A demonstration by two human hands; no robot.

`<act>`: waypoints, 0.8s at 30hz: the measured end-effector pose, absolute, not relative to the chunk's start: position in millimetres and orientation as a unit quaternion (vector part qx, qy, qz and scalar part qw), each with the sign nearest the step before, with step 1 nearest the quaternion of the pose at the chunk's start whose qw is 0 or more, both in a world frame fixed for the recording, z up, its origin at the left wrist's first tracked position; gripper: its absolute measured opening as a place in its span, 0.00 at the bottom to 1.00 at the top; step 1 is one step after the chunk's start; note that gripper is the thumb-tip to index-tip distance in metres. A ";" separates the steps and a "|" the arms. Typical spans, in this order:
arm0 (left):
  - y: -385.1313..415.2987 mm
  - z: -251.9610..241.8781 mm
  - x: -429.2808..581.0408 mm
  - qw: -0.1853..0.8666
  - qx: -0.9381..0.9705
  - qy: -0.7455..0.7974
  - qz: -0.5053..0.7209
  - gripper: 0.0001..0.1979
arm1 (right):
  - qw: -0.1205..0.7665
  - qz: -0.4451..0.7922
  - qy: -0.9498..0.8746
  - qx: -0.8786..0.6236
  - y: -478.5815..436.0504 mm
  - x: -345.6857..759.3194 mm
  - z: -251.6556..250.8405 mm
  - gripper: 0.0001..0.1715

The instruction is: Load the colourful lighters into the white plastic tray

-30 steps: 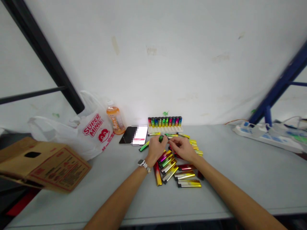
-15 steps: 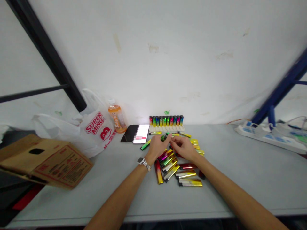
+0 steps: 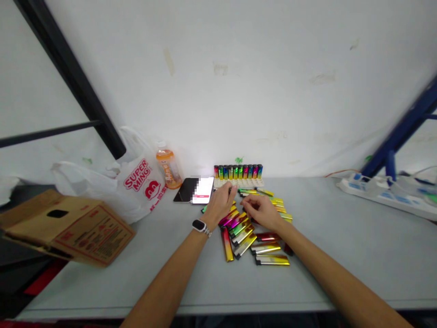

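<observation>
My left hand (image 3: 221, 203), with a watch at the wrist, is closed near the front of a white rack (image 3: 235, 183). Only a dark end of what looks like a lighter shows between its fingers. Several shiny coloured lighters (image 3: 241, 172) stand upright in a row along the rack's back. To the right, my right hand (image 3: 262, 210) is pinched above the loose lighters, its fingertips hiding whatever may be in them. Metallic lighters (image 3: 246, 246) in gold, silver, red, green and magenta lie on the table below and between both hands.
A phone (image 3: 186, 190) with its screen lit lies left of the rack, by an orange drink bottle (image 3: 169, 168). Further left are a white plastic bag (image 3: 133, 191) and an open cardboard box (image 3: 95, 232). A power strip (image 3: 385, 196) lies at the right.
My left hand has moved away from my right hand, up and left towards the rack. The green lighter end seen in it before is now mostly hidden. My right hand stays almost in place.
</observation>
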State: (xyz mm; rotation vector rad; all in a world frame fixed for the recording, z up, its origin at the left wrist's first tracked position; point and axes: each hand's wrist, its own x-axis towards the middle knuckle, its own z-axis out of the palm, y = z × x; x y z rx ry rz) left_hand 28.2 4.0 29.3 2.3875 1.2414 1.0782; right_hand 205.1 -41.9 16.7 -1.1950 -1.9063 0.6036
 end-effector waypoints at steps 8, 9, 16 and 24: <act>12.7 33.6 24.6 0.196 0.746 0.448 0.452 0.20 | 0.394 0.243 -0.752 -0.470 -41.5 204.9 14.5 0.14; 14.5 33.0 24.6 0.211 0.739 0.451 0.454 0.20 | 0.393 0.243 -0.752 -0.470 -41.4 205.0 14.4 0.14; 26.1 28.1 20.2 0.192 0.748 0.461 0.436 0.10 | 0.390 0.247 -0.754 -0.468 -40.9 205.4 13.1 0.14; 19.8 26.9 17.8 0.223 0.760 0.408 0.454 0.15 | 0.392 0.251 -0.751 -0.469 -40.4 205.7 12.5 0.14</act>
